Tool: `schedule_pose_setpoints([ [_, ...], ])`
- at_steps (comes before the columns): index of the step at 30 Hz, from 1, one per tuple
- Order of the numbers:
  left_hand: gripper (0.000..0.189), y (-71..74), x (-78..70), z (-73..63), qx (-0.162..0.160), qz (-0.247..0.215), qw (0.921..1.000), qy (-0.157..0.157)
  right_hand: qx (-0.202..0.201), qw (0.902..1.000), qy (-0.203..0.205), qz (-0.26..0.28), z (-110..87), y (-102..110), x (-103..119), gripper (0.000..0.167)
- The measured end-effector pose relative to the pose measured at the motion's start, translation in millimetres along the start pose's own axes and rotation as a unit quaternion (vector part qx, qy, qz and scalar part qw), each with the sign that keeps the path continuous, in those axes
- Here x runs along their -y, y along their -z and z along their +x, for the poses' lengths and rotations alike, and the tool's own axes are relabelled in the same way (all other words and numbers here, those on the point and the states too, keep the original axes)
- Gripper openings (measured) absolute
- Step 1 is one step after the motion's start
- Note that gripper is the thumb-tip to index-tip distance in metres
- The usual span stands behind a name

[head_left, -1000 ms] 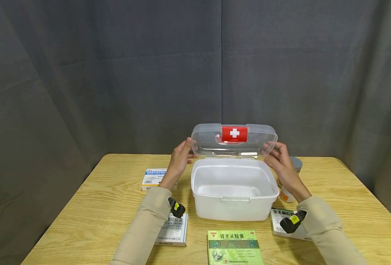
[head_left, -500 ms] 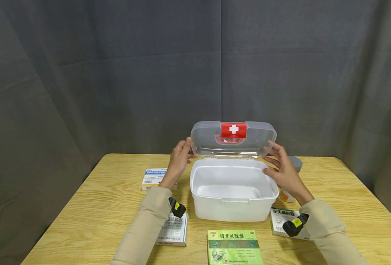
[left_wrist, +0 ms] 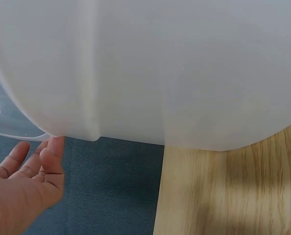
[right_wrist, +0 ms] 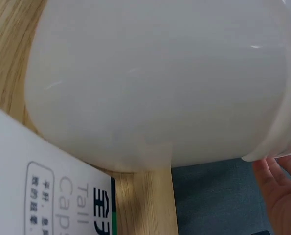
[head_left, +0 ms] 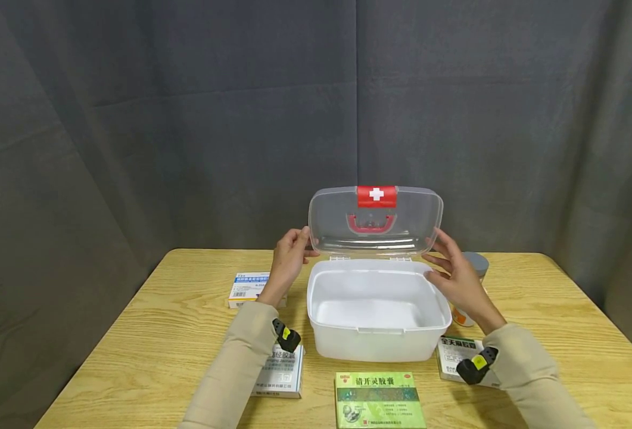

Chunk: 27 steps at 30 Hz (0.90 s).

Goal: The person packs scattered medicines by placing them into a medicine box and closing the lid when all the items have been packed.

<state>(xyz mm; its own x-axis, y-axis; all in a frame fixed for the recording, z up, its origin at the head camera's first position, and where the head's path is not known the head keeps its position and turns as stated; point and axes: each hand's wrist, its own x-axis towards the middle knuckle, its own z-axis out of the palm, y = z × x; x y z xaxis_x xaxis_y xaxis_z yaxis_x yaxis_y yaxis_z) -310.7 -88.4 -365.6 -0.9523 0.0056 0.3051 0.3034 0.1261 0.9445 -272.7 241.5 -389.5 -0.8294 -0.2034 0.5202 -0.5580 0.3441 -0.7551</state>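
Observation:
A white first-aid box (head_left: 377, 342) stands on the table with its clear hinged lid (head_left: 342, 214) raised and tilted back. The lid bears a red latch with a white cross (head_left: 377, 196) and a red handle (head_left: 370, 229). My left hand (head_left: 288, 260) holds the lid's left edge, thumb in front and fingers behind. At the other side, my right hand (head_left: 457, 280) has its spread fingers against the lid's right edge, the thumb at the box's back right rim. Both wrist views show mostly the box's side wall; the left hand (left_wrist: 25, 186) and right hand (right_wrist: 284, 196) show at the borders.
A green medicine box (head_left: 380, 402) lies in front of the first-aid box. Two medicine boxes, white-blue (head_left: 243, 287) and white (head_left: 280, 375), lie to the left, partly behind my arm. On the right are another medicine box (head_left: 450, 357) and a grey-capped bottle (head_left: 478, 260), half hidden.
The lid has swung further up and back, so its handle now shows fully. My right hand's fingers have spread, its thumb now at the box rim; my left hand has barely moved.

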Motion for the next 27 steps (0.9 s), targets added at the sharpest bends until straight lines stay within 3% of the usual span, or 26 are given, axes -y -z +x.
schedule_pose_setpoints([
  [9,0.032,-0.6,3.3,-0.1,-0.014,0.003,0.9999,-0.005,-0.019,0.9997,-0.011,0.007,1.1,-2.6,2.1,0.077],
  [22,0.023,0.4,4.5,-0.6,-0.026,0.006,0.9997,0.001,-0.021,0.9993,-0.024,-0.019,2.8,-5.0,-2.2,0.079],
  [27,0.022,1.9,7.7,-1.5,-0.006,0.018,0.9998,-0.004,-0.020,0.9992,-0.032,-0.016,3.2,-6.5,-1.6,0.079],
])
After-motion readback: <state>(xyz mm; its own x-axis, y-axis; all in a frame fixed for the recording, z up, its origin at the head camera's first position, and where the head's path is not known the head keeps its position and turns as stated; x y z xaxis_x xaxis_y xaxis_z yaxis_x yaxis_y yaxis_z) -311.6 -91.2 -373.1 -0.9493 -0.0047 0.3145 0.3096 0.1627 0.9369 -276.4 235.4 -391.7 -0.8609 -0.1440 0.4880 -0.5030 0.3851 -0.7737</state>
